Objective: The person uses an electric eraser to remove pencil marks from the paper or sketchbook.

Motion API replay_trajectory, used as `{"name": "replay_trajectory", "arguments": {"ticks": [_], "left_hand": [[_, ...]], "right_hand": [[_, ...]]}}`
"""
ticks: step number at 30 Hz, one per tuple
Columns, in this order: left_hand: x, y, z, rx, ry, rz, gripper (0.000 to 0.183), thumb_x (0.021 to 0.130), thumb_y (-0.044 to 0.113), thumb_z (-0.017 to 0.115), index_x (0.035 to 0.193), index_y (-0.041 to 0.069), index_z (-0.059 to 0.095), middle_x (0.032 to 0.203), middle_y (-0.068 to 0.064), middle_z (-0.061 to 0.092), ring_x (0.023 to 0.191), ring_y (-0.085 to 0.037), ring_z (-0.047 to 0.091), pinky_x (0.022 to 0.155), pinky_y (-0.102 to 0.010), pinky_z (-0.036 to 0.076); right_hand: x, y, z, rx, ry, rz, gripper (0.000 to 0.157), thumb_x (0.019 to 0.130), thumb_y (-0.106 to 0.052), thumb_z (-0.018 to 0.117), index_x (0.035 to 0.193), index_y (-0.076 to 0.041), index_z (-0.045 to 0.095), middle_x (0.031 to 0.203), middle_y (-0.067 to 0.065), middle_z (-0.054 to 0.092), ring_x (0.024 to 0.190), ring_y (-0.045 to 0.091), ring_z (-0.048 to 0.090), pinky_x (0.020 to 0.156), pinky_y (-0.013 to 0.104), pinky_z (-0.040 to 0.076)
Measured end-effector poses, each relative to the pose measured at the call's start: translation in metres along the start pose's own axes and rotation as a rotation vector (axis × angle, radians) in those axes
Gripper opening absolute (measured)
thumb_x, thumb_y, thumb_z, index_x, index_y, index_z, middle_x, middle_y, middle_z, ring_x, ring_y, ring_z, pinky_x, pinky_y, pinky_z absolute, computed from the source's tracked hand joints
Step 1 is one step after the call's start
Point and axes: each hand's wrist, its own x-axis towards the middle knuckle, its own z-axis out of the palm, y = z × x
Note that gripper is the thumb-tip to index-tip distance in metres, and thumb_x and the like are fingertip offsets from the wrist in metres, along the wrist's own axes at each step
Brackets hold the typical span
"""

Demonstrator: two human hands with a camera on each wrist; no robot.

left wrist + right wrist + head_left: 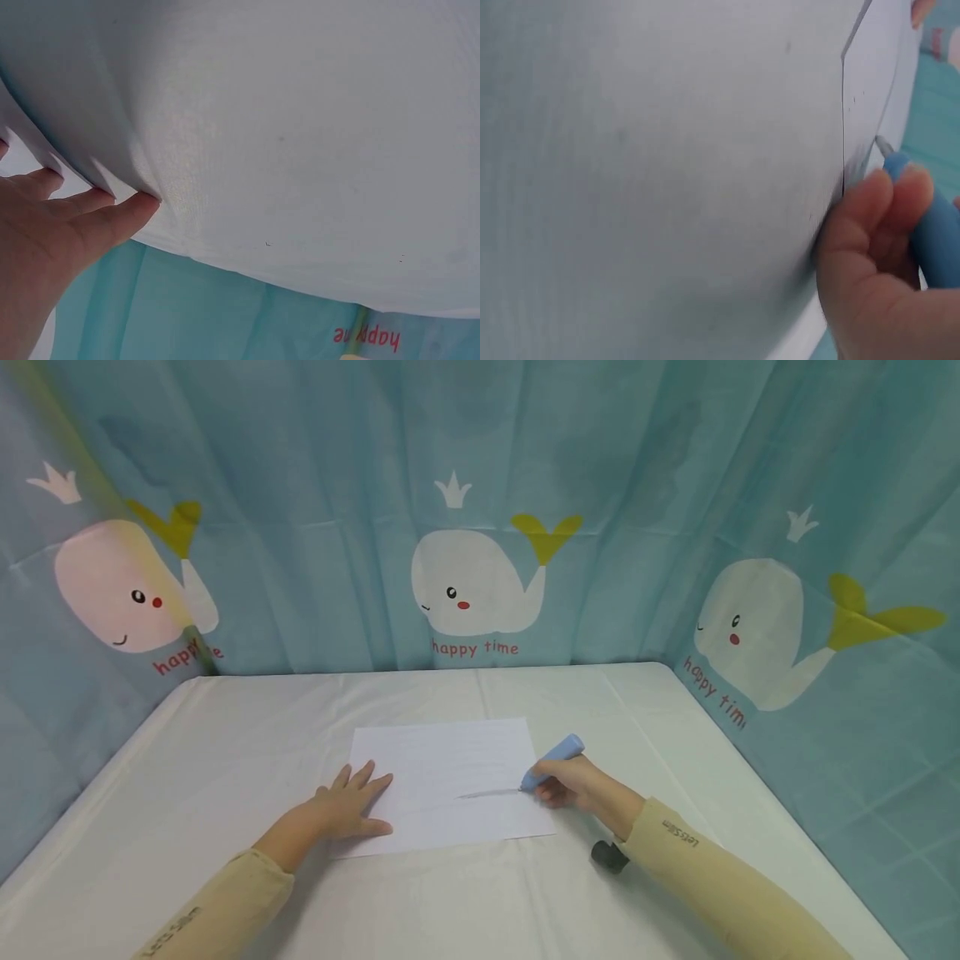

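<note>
A white sheet of paper (442,752) lies on the white-covered table. My left hand (348,806) rests on its left edge with the fingers spread; in the left wrist view, the fingertips of that hand (67,225) touch the sheet near its edge. Between thumb and fingers, my right hand (566,781) grips a thick light blue pen-like tool (558,758), tilted with its top to the upper right. Its narrow grey tip touches the paper, at the right end of a thin grey line (487,793). The right wrist view shows the right hand (877,262) pinching the blue tool (937,232) near its tip.
A small black object (609,856) shows beside the right sleeve. The white tablecloth (225,760) has light creases. Blue-green curtains (337,593) printed with whales surround the table at the back and both sides.
</note>
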Motion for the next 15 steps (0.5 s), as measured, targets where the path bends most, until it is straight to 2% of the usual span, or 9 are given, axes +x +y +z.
{"name": "replay_trajectory", "arguments": {"ticks": [6,11,15], "left_hand": [[0.0016,-0.0002,0.0004,-0.005,-0.004,0.001,0.086,0.085,0.049,0.069,0.148,0.002,0.034,0.154,-0.034,0.013,0.136,-0.062,0.004,0.097,-0.079,0.013],[0.0011,0.0000,0.0014,-0.008,-0.002,0.004,0.086,0.085,0.049,0.070,0.148,0.001,0.035,0.154,-0.034,0.013,0.136,-0.062,0.005,0.097,-0.079,0.013],[0.0002,0.0009,0.0009,-0.014,-0.002,0.000,0.086,0.084,0.048,0.070,0.148,0.002,0.035,0.154,-0.034,0.014,0.136,-0.061,0.004,0.098,-0.079,0.012]], "right_hand": [[0.0005,0.0010,0.0032,0.012,0.056,-0.014,0.027,0.082,-0.008,0.065,0.101,0.011,0.061,0.061,0.006,0.059,0.051,0.011,0.054,0.055,0.023,0.047],[-0.0016,0.0017,0.0040,-0.034,0.015,-0.017,0.026,0.083,-0.009,0.064,0.100,0.010,0.061,0.061,0.005,0.059,0.052,0.011,0.054,0.056,0.023,0.047],[-0.0030,0.0011,0.0038,-0.018,0.017,-0.019,0.026,0.084,-0.009,0.064,0.102,0.010,0.060,0.062,0.006,0.060,0.052,0.011,0.054,0.057,0.023,0.047]]}}
